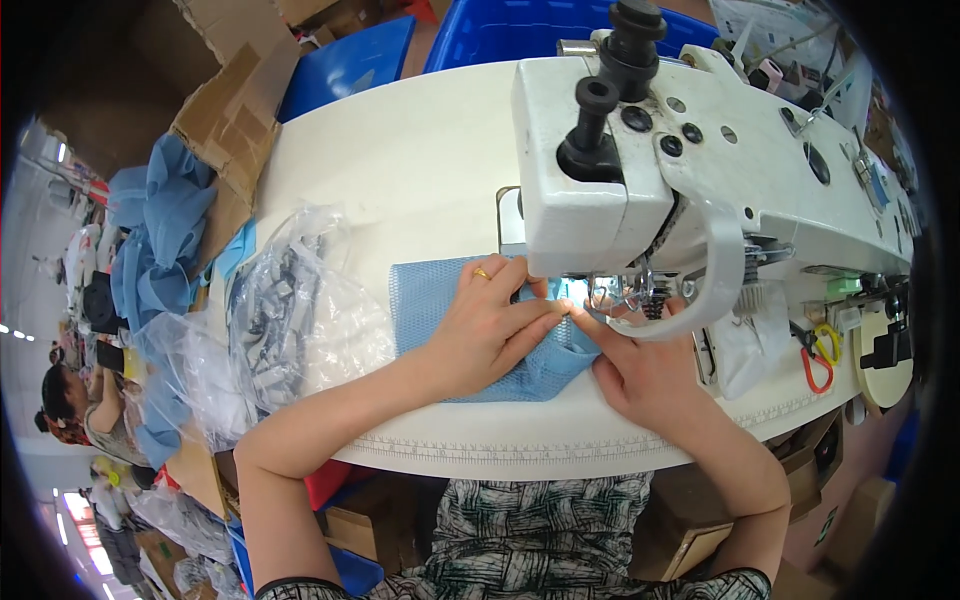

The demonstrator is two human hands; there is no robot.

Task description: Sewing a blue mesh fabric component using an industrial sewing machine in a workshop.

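Note:
A piece of blue mesh fabric (425,300) lies on the white table under the needle area of a white sewing machine (575,220). My left hand (495,320), with a gold ring on one finger, pinches the fabric just left of the lit presser foot. From the other side my right hand (645,370) presses its fingertips on the fabric edge, close to the left fingertips. Below the hands the fabric bunches into a fold. The machine head partly hides the fingertips of my right hand.
Clear plastic bags (290,320) with small grey parts lie left of the fabric. Red-handled scissors (815,365) rest at the right. A cardboard box (230,120) with blue fabric (165,210) stands far left. Blue bins (490,35) sit behind the table. Another person (95,405) works further left.

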